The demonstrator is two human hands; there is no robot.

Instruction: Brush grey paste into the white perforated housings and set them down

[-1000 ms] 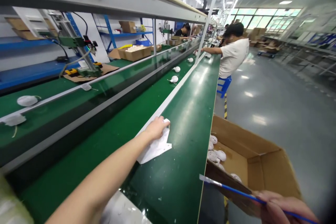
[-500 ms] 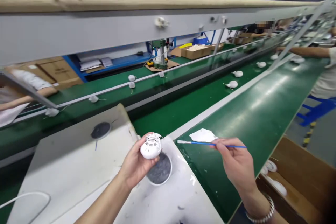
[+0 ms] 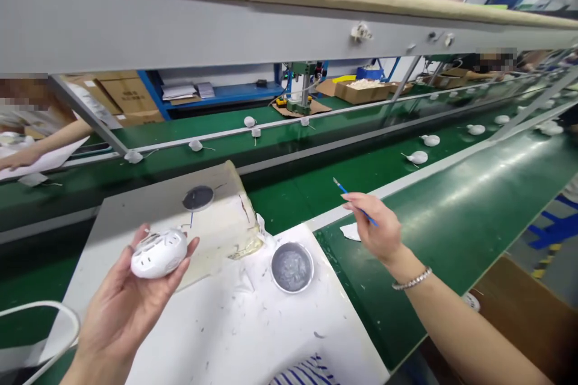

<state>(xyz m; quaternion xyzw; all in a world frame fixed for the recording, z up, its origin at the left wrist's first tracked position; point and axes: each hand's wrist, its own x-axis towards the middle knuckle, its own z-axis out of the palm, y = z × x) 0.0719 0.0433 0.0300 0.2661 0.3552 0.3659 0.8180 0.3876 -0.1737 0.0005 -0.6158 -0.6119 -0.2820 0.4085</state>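
My left hand (image 3: 130, 289) is closed around a round white plastic housing (image 3: 159, 254) with slots in it, perhaps a smoke detector, above the white board at lower left. In my right hand (image 3: 377, 225) is a thin blue paintbrush (image 3: 344, 189), pinched by its handle with the tip pointing up and left. A round dish of grey paste (image 3: 292, 267) stands on the white board between my hands. Below my right hand a white scrap (image 3: 350, 231) lies on the green surface, partly covered by the hand.
Farther back on the white board (image 3: 217, 313) sits a second dark dish (image 3: 197, 198) with a blue stick beside it. Several white parts with wires (image 3: 418, 157) rest on the green belt. A cardboard box (image 3: 510, 325) stands low at right. A co-worker's arm (image 3: 45, 147) reaches in at left.
My left hand has moved left with the white housing, away from the grey dish, which now shows fully. The paintbrush in my right hand has turned from level to slanting up-left.
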